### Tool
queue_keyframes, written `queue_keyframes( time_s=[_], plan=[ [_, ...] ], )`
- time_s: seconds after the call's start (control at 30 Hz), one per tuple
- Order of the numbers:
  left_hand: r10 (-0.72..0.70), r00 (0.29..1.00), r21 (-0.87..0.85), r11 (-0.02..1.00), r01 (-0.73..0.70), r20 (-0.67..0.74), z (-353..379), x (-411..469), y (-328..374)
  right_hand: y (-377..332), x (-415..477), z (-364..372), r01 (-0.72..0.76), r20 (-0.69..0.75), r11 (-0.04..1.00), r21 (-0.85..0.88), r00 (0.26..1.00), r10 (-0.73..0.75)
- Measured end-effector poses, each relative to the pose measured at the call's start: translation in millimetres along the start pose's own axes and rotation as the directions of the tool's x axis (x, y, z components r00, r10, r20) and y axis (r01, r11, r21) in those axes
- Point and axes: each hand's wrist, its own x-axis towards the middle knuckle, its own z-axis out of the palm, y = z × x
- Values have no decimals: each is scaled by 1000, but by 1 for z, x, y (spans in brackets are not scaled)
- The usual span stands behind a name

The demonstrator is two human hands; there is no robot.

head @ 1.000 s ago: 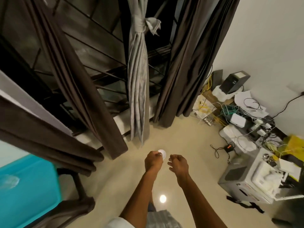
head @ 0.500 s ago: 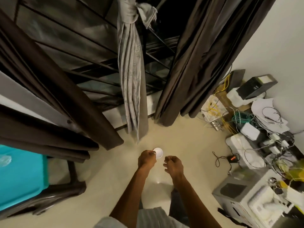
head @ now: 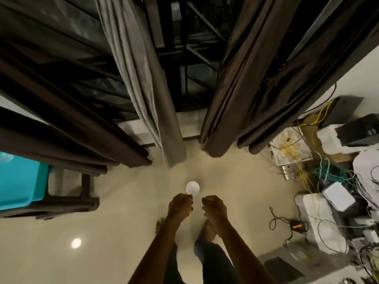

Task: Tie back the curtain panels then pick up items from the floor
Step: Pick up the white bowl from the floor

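Pinching a small white disc [head: 192, 188] at its lower edge, the left hand [head: 180, 206] holds it out in front of the body, above the cream floor [head: 123, 232]. The disc is round, flat-looking and plain white, with a faint rim; what it is made of cannot be told. It sticks up past the knuckles, toward the curtains. The left hand shows its back to the camera with the fingers curled under. The right hand [head: 215, 207] is level with it and just beside it, apart from it and from the disc, curled into a fist with nothing showing in it. Both forearms reach forward from the bottom edge, side by side.

A grey curtain [head: 147, 95] hangs in a narrow gathered bundle down to the floor. A dark brown curtain [head: 246, 89] hangs to its right and another brown curtain [head: 82, 119] to its left, both bunched, with dark window bars between them. A blue box [head: 20, 181] sits at the left edge, and a tangle of cables [head: 328, 173] and white boxes lies along the right wall
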Motion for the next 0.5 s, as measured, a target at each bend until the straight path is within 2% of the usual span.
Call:
queue_keyframes(
  time_s=[0.07,0.23,0.5],
  plan=[
    [-19,1000,-12,1000,20,17,12,20,-8,12,21,-3,15,15,997,-78,1000,-14],
    [-42,999,106,994,38,35,32,91,-44,52,95,17,18,59,984,-178,998,-8],
    [-62,997,58,997,59,48,64,235,-99,109,224,80,-28,87,989,-146,995,41]
  ],
)
